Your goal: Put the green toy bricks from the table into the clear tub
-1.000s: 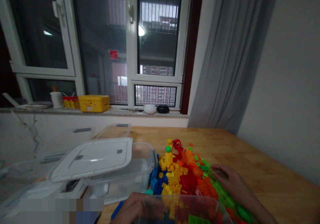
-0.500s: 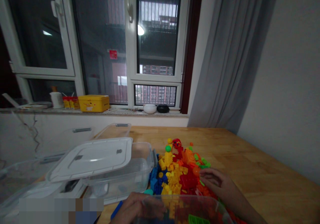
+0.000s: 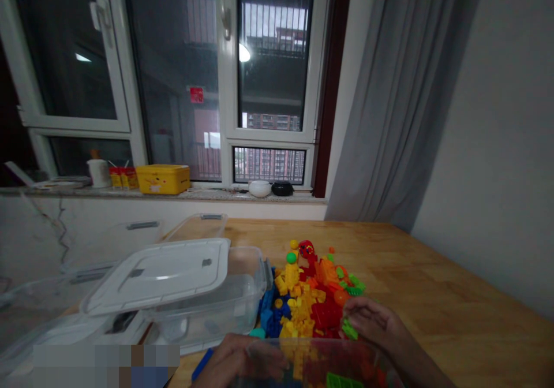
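Daylight falls through a white-framed window (image 3: 268, 88), with a grey curtain (image 3: 398, 99) hanging at its right and a yellow tin (image 3: 163, 179) on the stone sill (image 3: 216, 194). Below, a wooden bench (image 3: 433, 278) carries a loose pile of plastic bricks (image 3: 307, 304), mostly yellow, red, orange and blue, with a few green ones. Left of the pile stands a clear storage box (image 3: 242, 295), partly covered by a white lid (image 3: 156, 275).

The right hand (image 3: 374, 321) sits at the pile's near right edge, its fingers curled together and clamped on a green brick (image 3: 350, 329). The left hand (image 3: 242, 359) curls at the near left corner of a clear plastic bin (image 3: 367, 353), which stands at the front of the bench and holds more bricks. Whether that grip is closed on the rim cannot be told from this view. Each brick should feel light, stiff and a little slick, and is best pinched across its long sides. Loaded, the bin will likely be heavier and is best held by its rim.
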Motion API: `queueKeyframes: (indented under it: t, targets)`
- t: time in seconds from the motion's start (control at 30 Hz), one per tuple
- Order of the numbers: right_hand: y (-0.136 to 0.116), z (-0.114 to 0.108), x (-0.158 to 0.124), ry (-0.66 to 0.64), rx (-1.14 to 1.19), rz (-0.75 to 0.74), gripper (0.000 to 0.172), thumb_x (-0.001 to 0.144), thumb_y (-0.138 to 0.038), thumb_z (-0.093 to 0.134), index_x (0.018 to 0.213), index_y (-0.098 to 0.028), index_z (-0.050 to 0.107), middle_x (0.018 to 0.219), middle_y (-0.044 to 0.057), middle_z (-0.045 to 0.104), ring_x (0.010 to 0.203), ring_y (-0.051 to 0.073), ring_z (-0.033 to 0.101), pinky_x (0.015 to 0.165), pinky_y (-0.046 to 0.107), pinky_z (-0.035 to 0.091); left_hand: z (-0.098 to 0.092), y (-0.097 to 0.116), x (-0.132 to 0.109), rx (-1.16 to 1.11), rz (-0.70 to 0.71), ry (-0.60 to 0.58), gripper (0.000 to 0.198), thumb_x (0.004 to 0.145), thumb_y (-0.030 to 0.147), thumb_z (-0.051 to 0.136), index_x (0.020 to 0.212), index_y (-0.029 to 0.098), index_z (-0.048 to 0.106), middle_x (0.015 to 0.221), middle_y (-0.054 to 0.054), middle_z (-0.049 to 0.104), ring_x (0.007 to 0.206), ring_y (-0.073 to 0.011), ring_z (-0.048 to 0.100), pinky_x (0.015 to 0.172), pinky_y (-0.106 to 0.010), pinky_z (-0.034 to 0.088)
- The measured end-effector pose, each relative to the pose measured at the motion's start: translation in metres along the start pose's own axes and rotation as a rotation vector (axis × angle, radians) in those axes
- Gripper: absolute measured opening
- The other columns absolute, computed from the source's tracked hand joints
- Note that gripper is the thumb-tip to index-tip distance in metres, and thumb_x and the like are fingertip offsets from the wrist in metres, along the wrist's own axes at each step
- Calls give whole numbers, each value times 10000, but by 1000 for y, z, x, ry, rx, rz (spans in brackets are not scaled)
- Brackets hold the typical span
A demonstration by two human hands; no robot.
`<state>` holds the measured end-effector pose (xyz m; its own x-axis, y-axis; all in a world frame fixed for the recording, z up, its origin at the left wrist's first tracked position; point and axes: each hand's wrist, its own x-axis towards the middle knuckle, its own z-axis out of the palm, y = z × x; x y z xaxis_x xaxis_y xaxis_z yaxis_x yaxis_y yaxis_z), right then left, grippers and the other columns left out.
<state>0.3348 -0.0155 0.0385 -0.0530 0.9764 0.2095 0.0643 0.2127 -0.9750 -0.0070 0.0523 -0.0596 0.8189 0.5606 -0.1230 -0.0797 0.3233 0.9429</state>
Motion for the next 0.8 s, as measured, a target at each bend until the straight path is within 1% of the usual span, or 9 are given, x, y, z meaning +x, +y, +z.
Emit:
queueKeyframes:
  t: [0.1,0.2,0.37,0.47,0.53,0.6,0.67,0.77,0.8]
  targets:
    - [2,0,-2,-31,120,2,365,649,-495,813,864,-215,720,859,69,734,866,241,686,817,375,551,1,0,-4,9,71,-23,443,745,475,682,1044,166,786,1203,-137,740,1177,-439,616,1091,-595,348]
    - [3,1,-4,-62,254,18,330,650,-448,828,858,-223,706,821,43,701,793,207,674,759,347,543,1,-2,-5,16,92,-21,511,734,544,680,1067,168,778,1212,-140,735,1175,-445,617,1085,-587,359]
    - [6,2,-5,-156,342,10,335,623,-450,849,830,-229,707,762,21,669,756,186,658,729,318,522,-10,-18,6,26,53,17,427,740,505,679,1014,200,799,1168,-109,761,1177,-428,624,1081,-568,376]
    - [9,2,-4,-207,327,7,319,636,-434,846,834,-229,704,747,14,677,753,170,654,723,289,500,-18,-28,12,41,31,54,447,727,499,693,1017,176,796,1156,-131,763,1125,-437,653,1045,-565,418]
    - [12,1,-3,-234,302,10,329,635,-442,845,832,-226,694,750,16,684,762,173,657,715,282,491,-20,-28,12,48,15,65,444,727,473,699,1026,158,792,1157,-144,761,1104,-440,664,1026,-555,443]
    - [14,0,-1,-254,282,8,349,632,-458,842,836,-225,682,758,19,687,764,178,657,719,292,491,-18,-23,8,50,20,53,430,744,438,687,1046,147,784,1172,-147,753,1137,-439,646,1040,-551,438]
    - [15,-2,0,-285,281,7,363,625,-452,847,840,-221,670,761,22,683,762,185,656,728,308,495,-12,-13,2,63,24,49,407,758,410,675,1048,146,783,1177,-143,751,1173,-439,622,1063,-562,417]
    - [15,-4,0,-326,296,6,362,634,-420,851,864,-213,663,786,34,682,792,197,655,753,330,497,4,4,-7,83,18,58,380,763,404,678,1030,158,790,1170,-131,756,1177,-437,621,1077,-579,397]
    - [14,-4,0,-333,308,5,356,643,-409,849,876,-212,666,796,37,684,806,198,655,759,329,494,10,10,-10,80,25,41,396,773,417,671,1051,159,783,1191,-132,746,1185,-436,616,1083,-578,391]
